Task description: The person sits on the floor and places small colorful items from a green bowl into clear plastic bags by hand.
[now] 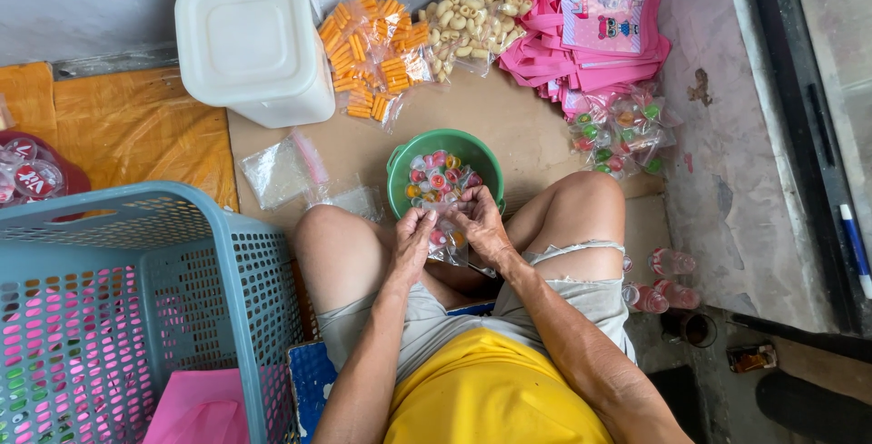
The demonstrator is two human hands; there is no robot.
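Note:
A small clear plastic bag of coloured jelly cups (446,238) sits between both of my hands, just above my knees. My left hand (413,242) pinches its left side. My right hand (481,224) grips its right side. Just beyond my fingers stands a green bowl (400,164) holding several more small jelly cups in red, green and orange. I sit on the floor with my knees spread to either side of the bowl.
A blue-grey plastic basket (182,281) with pink bags inside stands at my left. A white lidded tub (250,44), bags of orange and beige snacks (377,54), pink tote bags (590,22), empty clear bags (277,170) and filled jelly bags (627,131) lie on cardboard ahead.

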